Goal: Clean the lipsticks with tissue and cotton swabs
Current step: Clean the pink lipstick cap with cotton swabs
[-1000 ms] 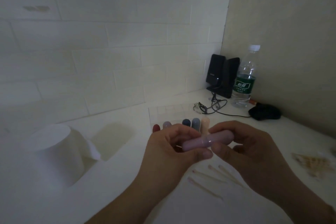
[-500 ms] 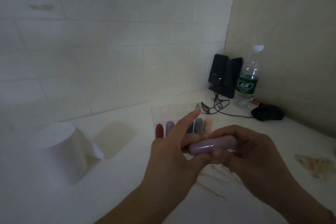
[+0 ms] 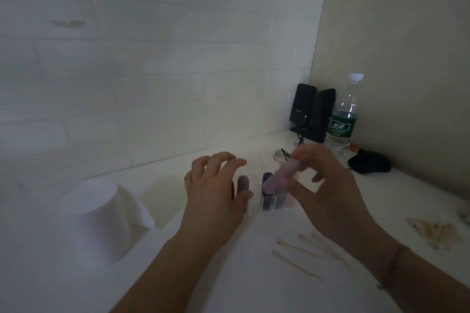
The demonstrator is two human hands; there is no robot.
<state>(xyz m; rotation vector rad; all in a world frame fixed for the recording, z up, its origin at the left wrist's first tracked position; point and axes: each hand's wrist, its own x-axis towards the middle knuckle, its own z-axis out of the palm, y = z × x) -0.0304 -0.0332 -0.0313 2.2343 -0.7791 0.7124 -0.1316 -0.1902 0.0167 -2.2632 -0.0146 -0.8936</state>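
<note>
Both hands have separated since half a second ago, when they were pressed together around the lilac lipstick; my left hand (image 3: 213, 188) has let go and now hovers on its own with fingers spread and loosely bent, holding nothing. My right hand (image 3: 328, 193) alone grips the lilac lipstick (image 3: 281, 176), pinched between thumb and fingers at its upper end. It is tilted, lower end pointing down and to the left, and hangs over the clear organiser (image 3: 269, 204), just above the row of tubes; whether it touches the organiser I cannot tell, as the motion blurs it.

Standing upright in the organiser's front compartments are a grey-mauve lipstick (image 3: 243, 183), partly hidden by my left thumb, and a dark blue lipstick (image 3: 267, 176) just beside the lilac one. Further tubes to the right are hidden behind my right hand.

On the white table (image 3: 203, 274), four cotton swabs (image 3: 300, 249) lie loose near my right wrist, apart from the organiser. A white tissue roll (image 3: 94, 216) stands to the left, its loose end hanging off its right side. A pile of pale swabs or sticks (image 3: 435, 231) lies at the right edge, too blurred to identify firmly. In the far corner stand two black speakers (image 3: 312, 112), a water bottle (image 3: 344, 114) with a green label, and a black object (image 3: 368, 165) beside it.
</note>
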